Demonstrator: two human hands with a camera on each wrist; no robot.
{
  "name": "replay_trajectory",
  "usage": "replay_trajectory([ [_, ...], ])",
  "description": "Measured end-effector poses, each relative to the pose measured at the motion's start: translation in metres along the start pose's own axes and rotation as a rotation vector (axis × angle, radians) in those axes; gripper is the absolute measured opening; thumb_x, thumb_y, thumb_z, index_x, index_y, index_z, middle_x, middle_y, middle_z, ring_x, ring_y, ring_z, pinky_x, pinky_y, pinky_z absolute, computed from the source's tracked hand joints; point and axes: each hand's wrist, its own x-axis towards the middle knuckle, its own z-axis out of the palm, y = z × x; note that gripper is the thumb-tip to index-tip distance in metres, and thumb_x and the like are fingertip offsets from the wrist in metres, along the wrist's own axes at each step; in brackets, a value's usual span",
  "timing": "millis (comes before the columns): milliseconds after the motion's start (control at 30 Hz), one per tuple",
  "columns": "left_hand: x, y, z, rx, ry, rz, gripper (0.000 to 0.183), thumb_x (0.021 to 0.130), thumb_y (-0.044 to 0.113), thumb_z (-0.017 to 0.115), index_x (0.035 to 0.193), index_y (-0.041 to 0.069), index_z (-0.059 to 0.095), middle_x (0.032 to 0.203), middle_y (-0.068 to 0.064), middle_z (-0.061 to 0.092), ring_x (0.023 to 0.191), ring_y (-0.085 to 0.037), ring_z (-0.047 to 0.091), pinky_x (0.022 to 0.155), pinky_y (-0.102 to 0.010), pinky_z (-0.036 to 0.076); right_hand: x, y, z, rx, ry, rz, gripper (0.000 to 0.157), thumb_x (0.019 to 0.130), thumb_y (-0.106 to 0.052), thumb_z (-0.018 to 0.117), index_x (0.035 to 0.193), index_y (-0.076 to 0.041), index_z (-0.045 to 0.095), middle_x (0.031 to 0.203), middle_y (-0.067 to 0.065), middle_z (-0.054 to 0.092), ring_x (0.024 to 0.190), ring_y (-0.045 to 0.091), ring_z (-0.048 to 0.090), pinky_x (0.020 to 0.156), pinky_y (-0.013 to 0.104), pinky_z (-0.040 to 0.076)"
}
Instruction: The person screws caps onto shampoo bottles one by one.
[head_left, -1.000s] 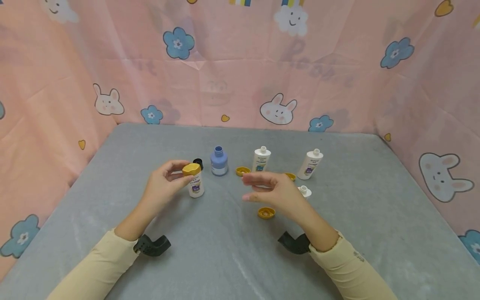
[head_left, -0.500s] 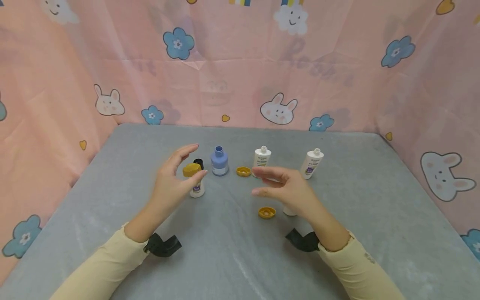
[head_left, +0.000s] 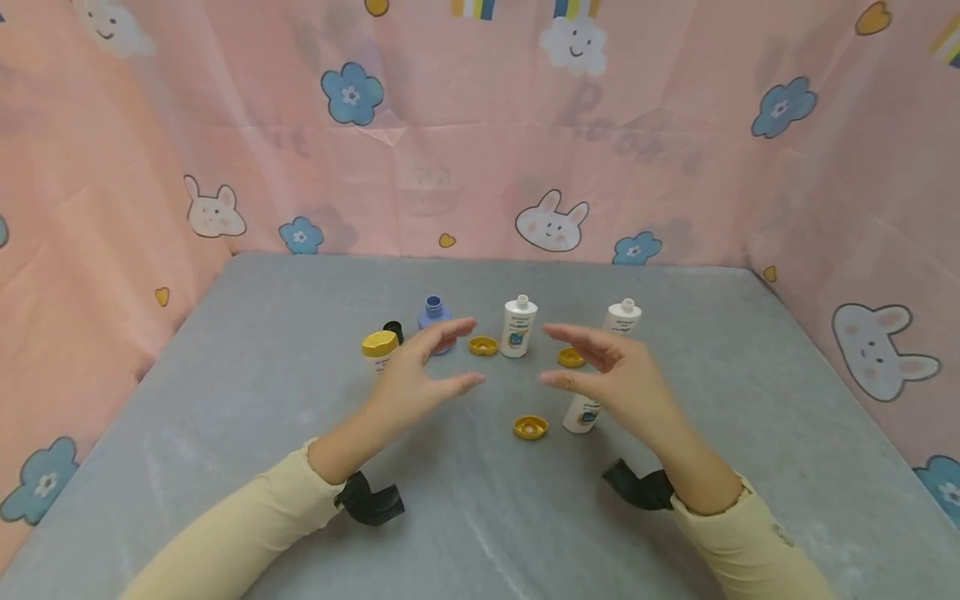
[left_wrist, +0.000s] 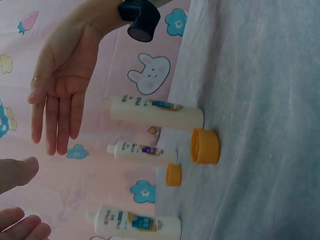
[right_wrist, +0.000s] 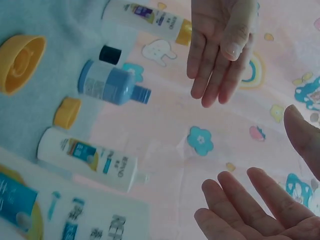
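Observation:
My left hand [head_left: 420, 375] hovers over the middle of the table, fingers spread from the thumb, holding nothing. Opposite it, palm facing in, my right hand [head_left: 626, 379] is likewise relaxed and bare. Behind the left hand stands a white bottle with a yellow flip cap [head_left: 380, 343], its lower part hidden. A blue bottle [head_left: 433, 308], uncapped, is partly covered by the left fingers. Partly behind the right hand is an uncapped white bottle [head_left: 581, 415]. Two more uncapped white bottles stand farther back, one in the middle [head_left: 517, 329] and one at right [head_left: 622, 317].
Three loose yellow caps lie on the grey cloth: a front cap [head_left: 530, 427], a back cap [head_left: 483, 345] and a right cap [head_left: 571, 357]. A black cap [head_left: 393, 330] lies beside the blue bottle. A pink patterned curtain [head_left: 450, 167] surrounds the table.
My left hand has let go of the yellow-capped white bottle, which stays standing, and has moved right to the middle. My right hand has shifted a little to the right.

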Motion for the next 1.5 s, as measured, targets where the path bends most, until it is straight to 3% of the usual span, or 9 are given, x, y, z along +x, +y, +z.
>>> replay_trajectory([
  [233,0.006,-0.002,0.018,-0.061,-0.072,-0.068,0.064,0.082,0.017,0.082,0.140,0.013,0.054,0.145,-0.003,0.056,0.135,-0.025,0.053,0.114,-0.042,0.043,-0.004,0.010,-0.013,-0.011,0.040,0.041,0.061,0.083,-0.037,0.081,0.137,-0.017,0.060,0.146,0.004,0.056,0.144,0.027,0.043,0.118,0.053,0.035],
  [533,0.012,-0.008,0.035,-0.105,-0.131,-0.059,0.061,0.083,0.016,0.081,0.139,0.012,0.056,0.143,-0.004,0.058,0.134,-0.026,0.054,0.114,-0.039,0.043,-0.009,0.027,-0.027,-0.032,0.022,0.086,0.064,0.086,-0.037,0.078,0.141,-0.013,0.055,0.149,0.008,0.052,0.146,0.031,0.039,0.117,0.056,0.034],
  [633,0.013,-0.010,0.041,-0.127,-0.169,-0.091,0.063,0.083,0.016,0.081,0.140,0.013,0.055,0.144,-0.004,0.058,0.134,-0.028,0.053,0.114,-0.042,0.043,-0.011,0.031,-0.028,-0.033,0.016,0.099,0.064,0.087,-0.037,0.077,0.141,-0.013,0.054,0.149,0.008,0.052,0.146,0.031,0.040,0.117,0.055,0.034],
  [900,0.013,-0.020,0.059,-0.158,-0.323,-0.155,0.065,0.083,0.017,0.081,0.141,0.010,0.053,0.147,-0.004,0.055,0.136,-0.027,0.052,0.115,-0.040,0.043,-0.012,0.043,-0.032,0.017,-0.009,0.139,0.066,0.087,-0.034,0.078,0.143,-0.011,0.052,0.146,0.009,0.055,0.141,0.023,0.047,0.110,0.030,0.044],
  [1067,0.014,-0.026,0.069,-0.164,-0.365,-0.234,0.065,0.082,0.021,0.083,0.141,0.012,0.054,0.147,-0.001,0.055,0.138,-0.026,0.050,0.116,-0.042,0.041,-0.013,0.053,-0.034,0.059,-0.024,0.142,0.064,0.087,-0.029,0.078,0.142,-0.010,0.053,0.139,-0.002,0.060,0.126,-0.004,0.054,0.098,0.009,0.046],
  [1133,0.014,-0.028,0.072,-0.150,-0.375,-0.249,0.066,0.082,0.022,0.083,0.141,0.012,0.055,0.147,0.000,0.055,0.139,-0.026,0.050,0.116,-0.042,0.041,-0.014,0.057,-0.035,0.052,-0.037,0.141,0.064,0.086,-0.028,0.079,0.142,-0.009,0.053,0.139,-0.002,0.061,0.124,-0.007,0.053,0.099,0.011,0.047],
  [1233,0.013,-0.030,0.075,-0.136,-0.379,-0.247,0.065,0.082,0.021,0.083,0.140,0.012,0.055,0.146,-0.002,0.055,0.138,-0.026,0.050,0.116,-0.042,0.041,-0.012,0.062,-0.034,0.043,-0.068,0.145,0.067,0.086,-0.026,0.079,0.143,-0.007,0.051,0.144,0.007,0.057,0.132,0.011,0.054,0.106,0.030,0.049],
  [1367,0.012,-0.033,0.079,-0.114,-0.387,-0.244,0.065,0.081,0.017,0.083,0.140,0.010,0.055,0.146,-0.003,0.056,0.137,-0.025,0.051,0.116,-0.040,0.041,-0.009,0.069,-0.032,0.058,-0.108,0.167,0.070,0.086,-0.024,0.080,0.146,-0.005,0.048,0.149,0.014,0.052,0.140,0.035,0.045,0.110,0.054,0.044],
  [1500,0.011,-0.035,0.082,-0.107,-0.406,-0.247,0.065,0.081,0.013,0.083,0.139,0.009,0.055,0.145,-0.004,0.057,0.137,-0.023,0.052,0.115,-0.039,0.042,-0.006,0.075,-0.031,0.068,-0.121,0.175,0.070,0.084,-0.023,0.081,0.144,-0.004,0.050,0.148,0.015,0.052,0.143,0.038,0.042,0.110,0.053,0.043],
])
